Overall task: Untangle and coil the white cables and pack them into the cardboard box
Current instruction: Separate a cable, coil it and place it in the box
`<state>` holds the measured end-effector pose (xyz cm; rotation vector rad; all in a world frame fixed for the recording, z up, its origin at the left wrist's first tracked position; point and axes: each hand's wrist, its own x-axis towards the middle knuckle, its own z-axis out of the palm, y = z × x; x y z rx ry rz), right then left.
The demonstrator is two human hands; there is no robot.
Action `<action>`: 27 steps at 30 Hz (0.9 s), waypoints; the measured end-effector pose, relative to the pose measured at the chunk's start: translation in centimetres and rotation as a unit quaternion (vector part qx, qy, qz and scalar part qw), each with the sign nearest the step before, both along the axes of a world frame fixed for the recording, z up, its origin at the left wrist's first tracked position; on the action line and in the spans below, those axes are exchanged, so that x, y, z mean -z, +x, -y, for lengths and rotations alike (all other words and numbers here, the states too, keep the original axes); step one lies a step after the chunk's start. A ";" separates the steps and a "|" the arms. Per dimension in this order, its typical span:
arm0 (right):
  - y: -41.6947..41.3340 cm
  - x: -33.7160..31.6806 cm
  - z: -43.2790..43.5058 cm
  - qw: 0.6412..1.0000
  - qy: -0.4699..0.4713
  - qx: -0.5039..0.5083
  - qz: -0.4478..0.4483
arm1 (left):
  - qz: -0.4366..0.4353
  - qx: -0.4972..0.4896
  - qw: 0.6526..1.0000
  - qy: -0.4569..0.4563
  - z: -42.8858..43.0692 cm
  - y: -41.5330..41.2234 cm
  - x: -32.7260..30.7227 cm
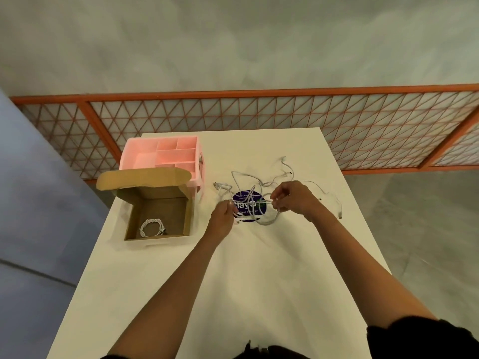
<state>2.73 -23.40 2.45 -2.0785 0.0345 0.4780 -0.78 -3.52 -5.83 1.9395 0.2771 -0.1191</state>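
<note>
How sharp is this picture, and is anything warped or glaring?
Head view: wide-angle warp bows the fence and splays the table edges; light soft and even, no glare, faint shadows; cables, left hand and right hand slightly smeared; coil in the box readable.

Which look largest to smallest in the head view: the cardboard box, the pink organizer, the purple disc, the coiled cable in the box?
1-2. cardboard box, then pink organizer: unsure, since the box is nearer and hides part of it.
3. purple disc
4. coiled cable
</note>
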 end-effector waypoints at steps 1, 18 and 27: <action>-0.1 0.3 0.0 1.000 -0.016 -0.006 -0.010 | 0.000 -0.001 1.000 -0.024 0.1 0.2 -1.0; -0.5 -1.5 -3.6 0.962 0.009 -0.116 0.246 | -0.042 0.143 0.948 -0.283 -0.4 -0.8 -8.5; -1.1 -2.3 -3.7 0.967 0.029 0.019 0.254 | -0.015 0.106 0.904 -0.414 -0.9 -1.9 -9.3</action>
